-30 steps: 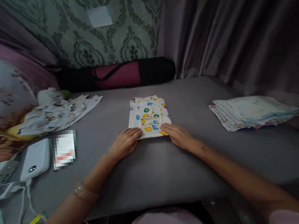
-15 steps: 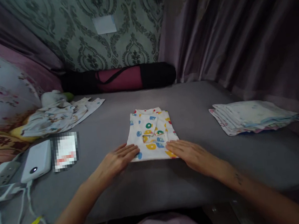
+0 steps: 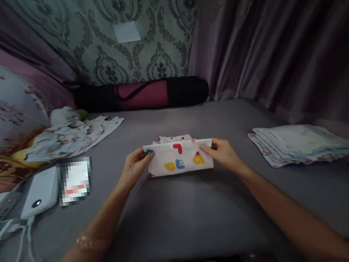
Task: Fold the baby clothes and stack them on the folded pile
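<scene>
A small white shirt [image 3: 179, 158] with red, yellow, blue and green prints lies folded on the grey sheet [image 3: 182, 216]. Its near part is lifted and bent up, so the plain underside faces me and most of the front is hidden. At the left corner of the raised edge, my left hand [image 3: 136, 161] pinches the cloth between thumb and fingers. My right hand [image 3: 222, 151] grips the opposite corner the same way. Behind the raised fold, a bit of the collar end [image 3: 173, 138] shows.
To the right lies a stack of folded cloths [image 3: 302, 143]. On the left are rumpled clothes [image 3: 70, 139], a white power bank [image 3: 41, 193], a power strip [image 3: 1, 209] with cables, and a blurred packet [image 3: 76, 181]. A black and red bag [image 3: 143, 95] lies along the wall.
Both hands have gone from lying flat on the shirt's near corners to pinching them. The near edge has come up and away from me, covering the folded middle.
</scene>
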Demonstrator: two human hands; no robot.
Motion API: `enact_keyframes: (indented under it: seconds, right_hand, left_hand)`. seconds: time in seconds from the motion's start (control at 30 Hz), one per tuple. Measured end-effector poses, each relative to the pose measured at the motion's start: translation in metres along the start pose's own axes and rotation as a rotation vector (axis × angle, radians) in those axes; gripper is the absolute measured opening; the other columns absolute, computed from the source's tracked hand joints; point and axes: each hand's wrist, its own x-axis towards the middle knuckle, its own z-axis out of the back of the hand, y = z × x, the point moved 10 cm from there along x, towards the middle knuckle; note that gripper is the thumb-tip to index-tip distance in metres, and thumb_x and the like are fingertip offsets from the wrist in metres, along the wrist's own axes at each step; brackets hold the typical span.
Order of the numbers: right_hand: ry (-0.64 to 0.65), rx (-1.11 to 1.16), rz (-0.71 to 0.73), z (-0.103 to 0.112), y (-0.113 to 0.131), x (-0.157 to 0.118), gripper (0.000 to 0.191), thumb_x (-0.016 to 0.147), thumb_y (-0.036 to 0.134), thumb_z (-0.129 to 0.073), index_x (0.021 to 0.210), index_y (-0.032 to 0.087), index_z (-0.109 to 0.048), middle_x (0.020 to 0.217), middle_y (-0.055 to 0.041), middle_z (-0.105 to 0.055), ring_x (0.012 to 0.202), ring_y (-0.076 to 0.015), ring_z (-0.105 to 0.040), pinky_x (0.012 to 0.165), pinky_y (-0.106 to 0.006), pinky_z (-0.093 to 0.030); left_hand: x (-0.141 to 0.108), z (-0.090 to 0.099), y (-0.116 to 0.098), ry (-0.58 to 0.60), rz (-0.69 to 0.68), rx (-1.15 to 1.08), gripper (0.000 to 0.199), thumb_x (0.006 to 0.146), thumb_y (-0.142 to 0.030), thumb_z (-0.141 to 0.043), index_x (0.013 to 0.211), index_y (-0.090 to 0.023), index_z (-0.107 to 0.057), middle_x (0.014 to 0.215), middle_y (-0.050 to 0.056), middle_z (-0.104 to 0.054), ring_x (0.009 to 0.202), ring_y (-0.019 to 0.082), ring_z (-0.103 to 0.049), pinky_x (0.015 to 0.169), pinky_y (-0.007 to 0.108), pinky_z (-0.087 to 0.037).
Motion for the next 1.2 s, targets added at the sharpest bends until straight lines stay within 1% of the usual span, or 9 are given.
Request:
enact_keyframes:
  seconds: [0.1,0.23,0.33,0.53,0.73,0.93,1.07,1.13,1.2]
  right_hand:
    - [-0.110,0.046,-0.064,-0.002,-0.026,0.038,0.027,0.083,0.038,-0.058,0.092,0.014,-0.068,0.085,-0.0078,-0.072,0.073,-0.0199,-0.067,0.062,-0.029,-0.053]
    - [-0.238,-0.384,-0.131,0.000,-0.046,0.069,0.028,0.088,0.034,-0.048,0.084,0.014,-0.068,0.076,-0.0070,-0.070,0.075,-0.0200,-0.064,0.064,-0.027,-0.048]
    - [-0.229,-0.659,-0.168,-0.004,-0.049,0.078,0.034,0.093,0.034,-0.041,0.089,0.013,-0.068,0.087,-0.0118,-0.071,0.082,-0.0216,-0.064,0.070,-0.028,-0.046]
    - [-0.156,-0.819,-0.251,-0.010,-0.056,0.081,0.044,0.096,0.043,-0.036,0.103,0.014,-0.068,0.102,-0.0175,-0.069,0.094,-0.0258,-0.065,0.075,-0.031,-0.045]
    - [-0.196,-0.882,-0.311,-0.014,-0.060,0.077,0.052,0.097,0.048,-0.033,0.104,0.012,-0.069,0.104,-0.0209,-0.068,0.098,-0.0289,-0.065,0.080,-0.035,-0.046]
    - [-0.154,-0.885,-0.278,-0.012,-0.059,0.076,0.049,0.097,0.045,-0.034,0.106,0.011,-0.069,0.103,-0.0214,-0.068,0.097,-0.0290,-0.065,0.080,-0.037,-0.047]
    - [-0.135,-0.896,-0.247,-0.005,-0.045,0.072,0.045,0.098,0.038,-0.033,0.108,0.011,-0.067,0.103,-0.0208,-0.068,0.097,-0.0286,-0.064,0.081,-0.037,-0.047]
    - [-0.205,-0.946,-0.087,-0.012,-0.018,0.068,0.043,0.099,0.031,-0.029,0.117,0.010,-0.061,0.115,-0.0216,-0.063,0.108,-0.0289,-0.059,0.091,-0.040,-0.043]
    - [-0.152,-0.963,0.131,-0.041,0.007,0.064,0.045,0.099,0.027,-0.026,0.129,0.009,-0.054,0.132,-0.0196,-0.055,0.123,-0.0283,-0.049,0.103,-0.043,-0.034]
  left_hand:
    - [0.034,-0.006,0.014,-0.092,0.004,0.040,0.032,0.074,-0.043,-0.062,0.087,-0.014,-0.065,0.078,0.004,-0.067,0.068,0.015,-0.059,0.059,0.023,-0.045]
    - [0.068,-0.009,0.023,-0.198,-0.022,0.373,0.023,0.082,-0.034,-0.050,0.078,-0.015,-0.063,0.066,0.001,-0.059,0.063,0.015,-0.054,0.055,0.023,-0.039]
    - [0.080,-0.014,0.023,-0.196,-0.038,0.605,0.023,0.088,-0.031,-0.046,0.083,-0.018,-0.064,0.070,0.003,-0.062,0.067,0.017,-0.057,0.061,0.025,-0.040]
    - [0.082,-0.020,0.029,-0.172,-0.044,0.824,0.027,0.094,-0.034,-0.040,0.097,-0.020,-0.063,0.086,0.009,-0.069,0.079,0.020,-0.063,0.068,0.027,-0.042]
    - [0.079,-0.022,0.035,-0.208,0.047,0.988,0.034,0.096,-0.037,-0.034,0.103,-0.018,-0.061,0.095,0.015,-0.070,0.089,0.025,-0.066,0.072,0.030,-0.044]
    - [0.078,-0.014,0.031,-0.202,0.093,0.956,0.037,0.094,-0.042,-0.037,0.104,-0.013,-0.059,0.095,0.019,-0.068,0.090,0.029,-0.066,0.073,0.034,-0.047]
    - [0.066,-0.008,-0.001,-0.275,-0.070,1.073,0.042,0.093,-0.042,-0.039,0.114,-0.009,-0.055,0.109,0.023,-0.062,0.100,0.031,-0.062,0.081,0.038,-0.047]
    - [0.059,-0.026,-0.018,-0.227,-0.241,1.143,0.043,0.095,-0.037,-0.035,0.122,-0.008,-0.052,0.122,0.023,-0.057,0.111,0.031,-0.057,0.090,0.040,-0.044]
    - [0.054,-0.057,-0.022,-0.092,-0.378,1.170,0.045,0.097,-0.033,-0.031,0.130,-0.009,-0.047,0.134,0.020,-0.051,0.124,0.029,-0.048,0.102,0.040,-0.038]
